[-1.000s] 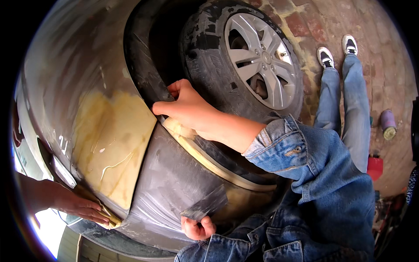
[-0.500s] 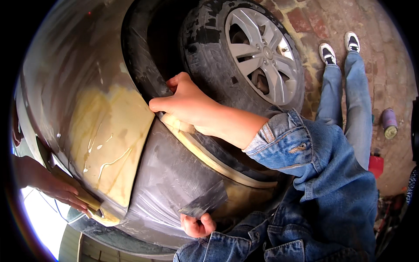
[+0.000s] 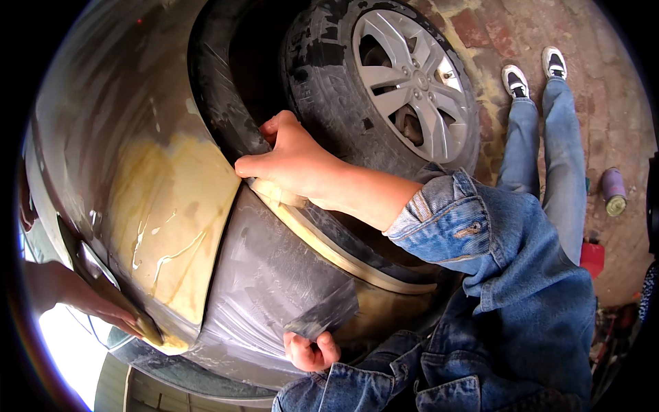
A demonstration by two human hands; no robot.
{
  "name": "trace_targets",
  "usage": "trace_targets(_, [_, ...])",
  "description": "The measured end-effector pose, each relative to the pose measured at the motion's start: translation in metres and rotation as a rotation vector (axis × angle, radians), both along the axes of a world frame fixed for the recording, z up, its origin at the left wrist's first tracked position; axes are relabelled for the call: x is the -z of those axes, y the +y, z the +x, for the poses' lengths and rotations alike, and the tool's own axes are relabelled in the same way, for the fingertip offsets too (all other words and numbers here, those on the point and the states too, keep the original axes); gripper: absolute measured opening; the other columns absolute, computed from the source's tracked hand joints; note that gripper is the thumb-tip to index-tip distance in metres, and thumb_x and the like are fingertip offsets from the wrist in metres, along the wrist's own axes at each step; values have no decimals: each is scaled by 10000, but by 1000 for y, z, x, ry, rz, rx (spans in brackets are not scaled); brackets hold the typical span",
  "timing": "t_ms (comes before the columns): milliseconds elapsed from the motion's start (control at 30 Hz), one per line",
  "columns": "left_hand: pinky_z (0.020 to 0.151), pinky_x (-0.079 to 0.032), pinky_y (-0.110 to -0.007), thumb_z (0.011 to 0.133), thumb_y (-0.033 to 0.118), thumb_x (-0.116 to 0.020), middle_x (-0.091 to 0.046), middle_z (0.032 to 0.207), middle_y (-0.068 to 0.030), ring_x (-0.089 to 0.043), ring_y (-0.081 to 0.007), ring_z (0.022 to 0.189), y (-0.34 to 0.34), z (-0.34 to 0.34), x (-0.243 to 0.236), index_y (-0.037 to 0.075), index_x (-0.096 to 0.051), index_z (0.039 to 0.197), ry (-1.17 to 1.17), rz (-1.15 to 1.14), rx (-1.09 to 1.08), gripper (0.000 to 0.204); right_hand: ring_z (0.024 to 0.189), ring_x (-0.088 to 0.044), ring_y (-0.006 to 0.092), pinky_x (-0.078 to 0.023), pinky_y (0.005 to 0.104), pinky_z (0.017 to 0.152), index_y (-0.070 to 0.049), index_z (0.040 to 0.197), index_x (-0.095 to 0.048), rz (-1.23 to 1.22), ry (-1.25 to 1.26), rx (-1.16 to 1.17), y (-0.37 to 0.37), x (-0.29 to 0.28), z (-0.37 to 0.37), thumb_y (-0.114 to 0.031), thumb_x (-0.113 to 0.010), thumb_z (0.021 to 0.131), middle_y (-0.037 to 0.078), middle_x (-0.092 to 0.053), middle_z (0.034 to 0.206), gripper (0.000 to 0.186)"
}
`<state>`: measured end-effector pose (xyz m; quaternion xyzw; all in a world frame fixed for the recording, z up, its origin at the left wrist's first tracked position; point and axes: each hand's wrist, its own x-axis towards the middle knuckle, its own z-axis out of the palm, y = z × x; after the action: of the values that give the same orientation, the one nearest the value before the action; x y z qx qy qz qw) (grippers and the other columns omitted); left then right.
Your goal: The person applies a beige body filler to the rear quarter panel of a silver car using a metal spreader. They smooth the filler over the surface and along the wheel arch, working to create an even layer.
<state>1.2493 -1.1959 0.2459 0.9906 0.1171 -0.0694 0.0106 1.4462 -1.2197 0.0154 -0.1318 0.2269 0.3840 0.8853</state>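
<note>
Fingers of my right hand (image 3: 285, 158) grip the dark wheel-arch trim (image 3: 221, 96) beside a tyre (image 3: 319, 103) with a silver alloy rim. Just below that hand, a pale beige strip (image 3: 336, 250) curves along the arch. My left hand (image 3: 309, 351), lower in the picture, is closed on a dark grey, thin sheet (image 3: 322, 309) lying over the scuffed grey bumper (image 3: 261, 261). Left of the panel seam, the bodywork carries a large yellowish patch (image 3: 165, 226) with pale drips.
Another person's hand (image 3: 89, 302) works with a yellowish tool at the far left. A pair of jeans-clad legs in sneakers (image 3: 556, 137) extends across the brick floor (image 3: 484, 31) at right. A purple can (image 3: 613, 185) and red container (image 3: 592, 259) are beside them.
The other person's hand at left has shifted leftward and changed angle along the bodywork. My hands keep their grips; the view has shifted slightly.
</note>
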Motion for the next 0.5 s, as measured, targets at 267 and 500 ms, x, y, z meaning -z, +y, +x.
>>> trace_targets(267, [735, -453, -281, 917, 401, -617, -629, 858, -94, -560, -154, 770, 8, -2, 2, 2, -531, 900, -80, -40, -4, 408, 988, -539, 217, -477, 309, 804, 120, 1272, -299, -50, -88, -53, -7, -1, 2, -161, -731, 730, 198, -489, 1085, 748])
trace_targets(500, [753, -449, -283, 917, 409, -615, -619, 868, -88, -555, -152, 805, 7, -9, 0, -1, -540, 917, -127, 16, -14, 417, 1002, -526, 222, -464, 316, 836, 107, 1279, -343, 48, -68, -52, -13, 6, 4, -195, -746, 735, 189, -489, 1119, 741])
